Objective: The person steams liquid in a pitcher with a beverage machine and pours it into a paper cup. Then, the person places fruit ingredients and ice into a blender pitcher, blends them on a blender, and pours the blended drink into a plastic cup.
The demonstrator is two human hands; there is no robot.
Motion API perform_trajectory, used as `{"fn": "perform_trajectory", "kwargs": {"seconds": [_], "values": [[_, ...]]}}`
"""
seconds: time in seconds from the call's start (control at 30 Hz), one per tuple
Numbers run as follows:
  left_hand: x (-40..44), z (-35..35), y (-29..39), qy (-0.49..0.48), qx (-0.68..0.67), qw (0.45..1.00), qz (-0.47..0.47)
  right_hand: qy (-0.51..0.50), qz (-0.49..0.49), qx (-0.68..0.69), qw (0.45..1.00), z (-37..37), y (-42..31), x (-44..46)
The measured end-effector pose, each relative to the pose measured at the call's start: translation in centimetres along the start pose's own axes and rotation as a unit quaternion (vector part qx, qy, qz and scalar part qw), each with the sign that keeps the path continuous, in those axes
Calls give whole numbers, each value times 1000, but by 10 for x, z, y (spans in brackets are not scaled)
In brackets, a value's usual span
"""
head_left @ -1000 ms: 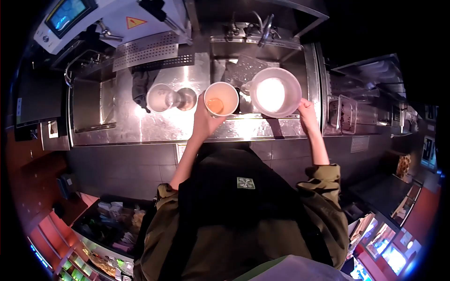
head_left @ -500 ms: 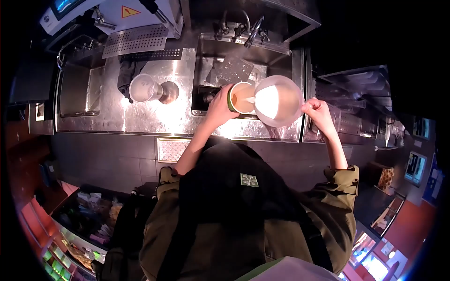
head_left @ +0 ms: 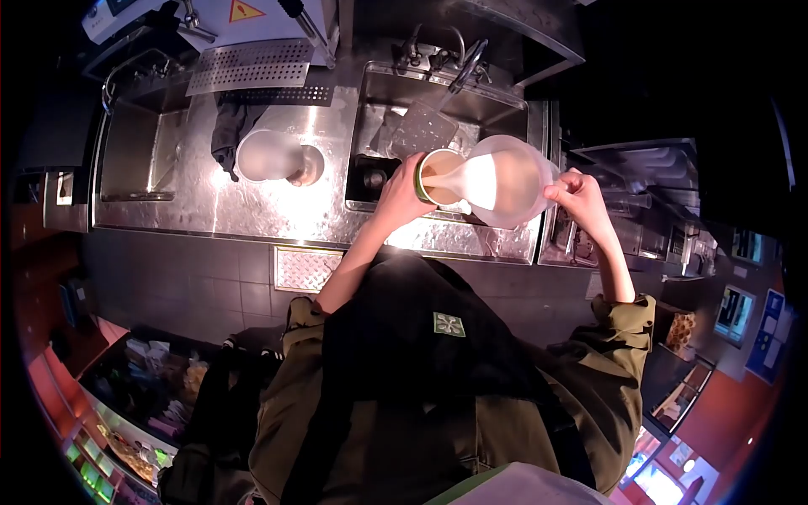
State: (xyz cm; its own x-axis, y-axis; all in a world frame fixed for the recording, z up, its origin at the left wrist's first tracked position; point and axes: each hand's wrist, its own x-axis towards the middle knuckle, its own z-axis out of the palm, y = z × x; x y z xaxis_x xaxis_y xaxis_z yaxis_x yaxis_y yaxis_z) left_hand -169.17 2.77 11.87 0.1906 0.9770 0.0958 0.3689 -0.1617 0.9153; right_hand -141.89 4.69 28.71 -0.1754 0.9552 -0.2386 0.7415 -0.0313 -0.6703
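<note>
Stainless steel runs across the scene as a long, brightly lit bench (head_left: pixel 261 217), scuffed and glaring under the light. Nearest is a dark apron (head_left: pixel 396 362) with a small pale emblem (head_left: pixel 449 324), worn over olive sleeves rolled to the forearm. Beyond it, on dark floor tiles, lies a patterned metal plate (head_left: pixel 307 269).

Over the front edge of the right sink (head_left: pixel 497 118), the left hand (head_left: pixel 404 198) has its fingers wrapped round a paper cup (head_left: pixel 435 164), green outside and tipped towards the pitcher (head_left: pixel 515 181). The right hand (head_left: pixel 579 198) keeps its fingers closed at the pitcher's right side — the exact grip is partly hidden. Tilted left, the translucent pitcher sends a whitish stream (head_left: pixel 450 183) into the cup.

To the left stand a clear cup (head_left: pixel 268 156) and a round metal vessel (head_left: pixel 310 166), overlapping in view — whether they touch, I cannot tell. Beside them is a dark cloth (head_left: pixel 227 143). Farther back, a clear wet tray (head_left: pixel 423 128) sits in the sink below a tap (head_left: pixel 469 66), and a perforated sheet (head_left: pixel 248 66) lies before a white machine bearing a warning triangle (head_left: pixel 247 10).
</note>
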Motion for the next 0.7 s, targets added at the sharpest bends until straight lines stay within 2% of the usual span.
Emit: {"fn": "perform_trajectory", "kwargs": {"seconds": [0.7], "values": [[-9,0,-3,2,-26,1000,8,5,-20,-123,992,-6,-43,3]]}}
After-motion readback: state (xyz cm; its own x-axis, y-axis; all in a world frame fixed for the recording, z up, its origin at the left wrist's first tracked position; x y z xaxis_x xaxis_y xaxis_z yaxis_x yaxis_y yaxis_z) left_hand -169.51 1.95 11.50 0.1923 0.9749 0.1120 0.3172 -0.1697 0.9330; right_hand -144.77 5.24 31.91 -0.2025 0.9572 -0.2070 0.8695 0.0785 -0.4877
